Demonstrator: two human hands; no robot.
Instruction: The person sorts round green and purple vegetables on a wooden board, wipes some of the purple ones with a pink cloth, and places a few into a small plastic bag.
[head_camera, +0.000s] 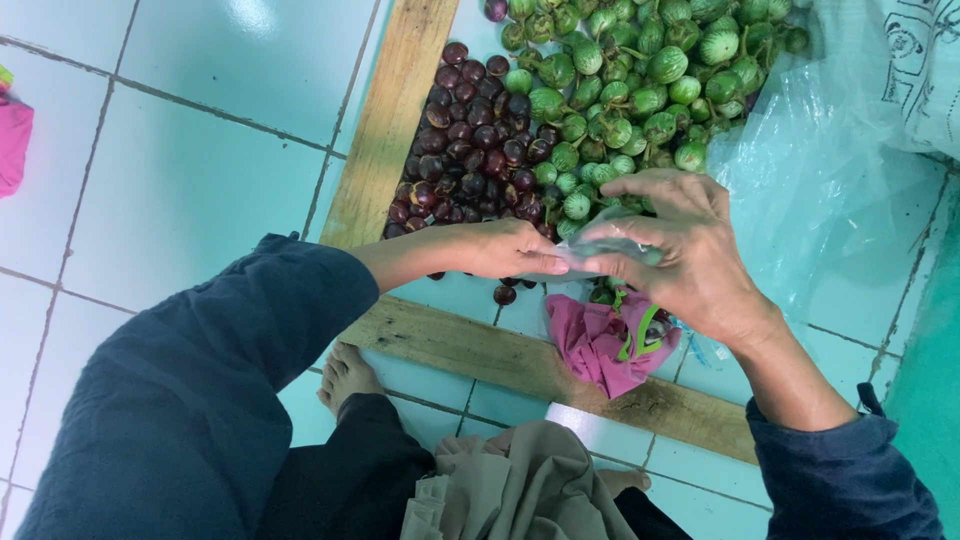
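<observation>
Both hands gripping a clear bag above the floor.
Nearest, bare feet (345, 375) and a pink cloth (605, 345) by a wooden plank (480, 350). Left hand (510, 250) and right hand (680, 255) pinch the bag (590, 250) between them. Beyond, purple fruits (470, 150) beside green fruits (630, 80), piled on the tiles.

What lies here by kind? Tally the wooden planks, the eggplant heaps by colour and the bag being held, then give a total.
Wooden planks: 2
Purple eggplant heap: 1
Green eggplant heap: 1
Clear plastic bag, held between left hand and right hand: 1
Total: 5
</observation>
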